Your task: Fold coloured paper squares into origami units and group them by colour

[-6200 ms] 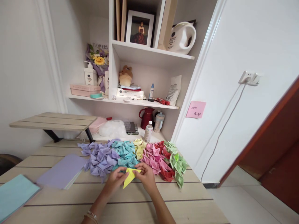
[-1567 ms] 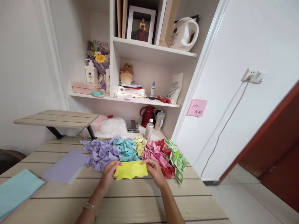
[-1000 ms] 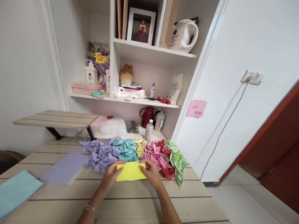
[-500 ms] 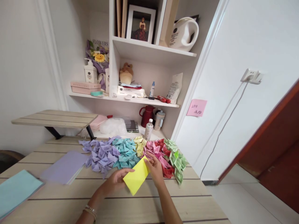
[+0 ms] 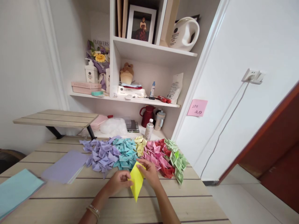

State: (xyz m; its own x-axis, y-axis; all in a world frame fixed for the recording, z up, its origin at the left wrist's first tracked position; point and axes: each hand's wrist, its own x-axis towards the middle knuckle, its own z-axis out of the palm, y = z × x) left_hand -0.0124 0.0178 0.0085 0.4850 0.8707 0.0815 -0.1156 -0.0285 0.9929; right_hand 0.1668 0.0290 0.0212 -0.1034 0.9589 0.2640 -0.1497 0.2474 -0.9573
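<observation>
A folded sheet of bright yellow paper point(image 5: 136, 180) is held between my two hands above the wooden table. My left hand point(image 5: 119, 183) pinches its left edge, thumb and fingertips meeting on the paper. On the upper right, my right hand point(image 5: 148, 171) grips it, with the thumb in front and fingers behind the top edge. The paper stands tilted, one pointed corner downward. Just beyond my hands lie folded paper pieces in colour groups: purple point(image 5: 104, 155), blue point(image 5: 126, 152), pale yellow point(image 5: 140, 145), pink point(image 5: 155, 152), red point(image 5: 167, 171) and green point(image 5: 178, 161).
To the left lie a stack of purple paper point(image 5: 65, 166) and a stack of light blue paper point(image 5: 18, 193). A small raised wooden shelf point(image 5: 56, 118) stands at the back left. Behind the pieces are a clear bottle point(image 5: 149, 130) and a red jug point(image 5: 147, 116).
The yellow paper has turned more upright and shifted slightly left and nearer. My right hand has moved left and down with it, and my left hand's fingers have curled in on its edge.
</observation>
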